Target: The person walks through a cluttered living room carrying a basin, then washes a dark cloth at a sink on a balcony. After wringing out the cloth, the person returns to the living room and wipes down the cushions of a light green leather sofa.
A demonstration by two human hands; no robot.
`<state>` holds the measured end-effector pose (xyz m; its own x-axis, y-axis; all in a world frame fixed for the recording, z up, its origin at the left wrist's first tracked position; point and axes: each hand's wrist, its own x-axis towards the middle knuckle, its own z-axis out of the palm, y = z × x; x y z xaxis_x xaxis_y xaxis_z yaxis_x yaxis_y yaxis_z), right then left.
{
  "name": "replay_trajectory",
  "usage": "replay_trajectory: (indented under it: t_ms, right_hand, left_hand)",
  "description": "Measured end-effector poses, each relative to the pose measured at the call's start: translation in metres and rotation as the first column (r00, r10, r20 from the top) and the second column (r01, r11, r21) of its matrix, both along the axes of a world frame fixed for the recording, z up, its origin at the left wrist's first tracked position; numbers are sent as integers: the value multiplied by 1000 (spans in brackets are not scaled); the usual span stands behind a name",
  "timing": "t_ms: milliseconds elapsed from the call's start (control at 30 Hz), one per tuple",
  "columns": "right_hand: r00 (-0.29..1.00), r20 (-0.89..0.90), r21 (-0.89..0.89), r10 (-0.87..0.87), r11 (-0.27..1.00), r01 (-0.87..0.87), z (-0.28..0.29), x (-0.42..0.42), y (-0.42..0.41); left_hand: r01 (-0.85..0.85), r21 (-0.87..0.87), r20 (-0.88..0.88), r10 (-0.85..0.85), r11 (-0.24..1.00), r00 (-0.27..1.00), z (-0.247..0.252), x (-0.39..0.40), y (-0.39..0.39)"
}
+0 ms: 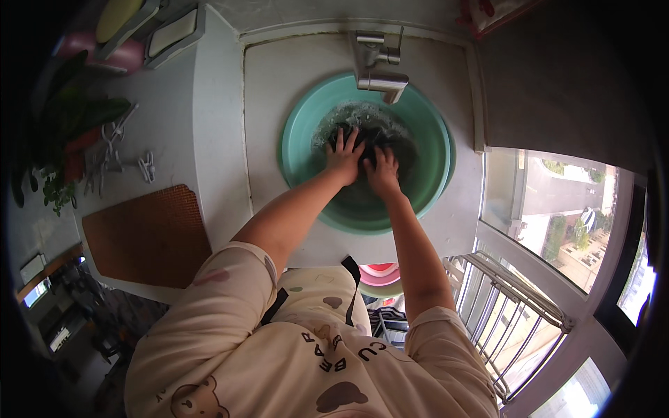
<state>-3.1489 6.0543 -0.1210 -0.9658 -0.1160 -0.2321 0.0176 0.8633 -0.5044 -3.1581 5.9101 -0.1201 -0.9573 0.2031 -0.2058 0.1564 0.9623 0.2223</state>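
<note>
A green plastic basin (301,157) holds cloudy, sudsy water and stands beneath the faucet. In it lies a dark wet cloth (372,137), partly under the surface, its full shape hidden. My left hand (345,159) rests on the cloth's left part, palm down, fingers spread. Close beside it, my right hand (384,172) presses on the cloth's near right part. The right fingertips meet the dark fabric, and whether they grip it is not visible. White foam (360,111) floats beyond the hands, along the water's far side.
A metal single-lever faucet (381,81) reaches over the basin's far rim. On the left ledge are a brown woven mat (149,237), clothespins (147,167), a potted plant (78,120) and soap dishes (175,36). Windows (549,209) and a metal rack (515,313) stand at right.
</note>
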Motion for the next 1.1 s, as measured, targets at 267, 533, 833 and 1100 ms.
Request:
replay_trajectory:
  t_ms: [267,533,833,1100]
  right_hand:
    - [376,927,-375,9,-47,926,14,-41,-11]
    - [696,660,-704,282,-90,704,-57,-65,23]
    - [643,681,-381,-350,580,720,36,-45,-9]
    - [986,-125,512,114,858,-34,10,-3,-17]
  left_hand:
    - [-460,729,183,504,506,844,15,-13,25]
    - [-177,812,-165,509,556,845,118,-12,69]
    - [-336,479,30,367,811,930,25,-43,8]
    - [-510,224,310,436,830,845,-9,6,8]
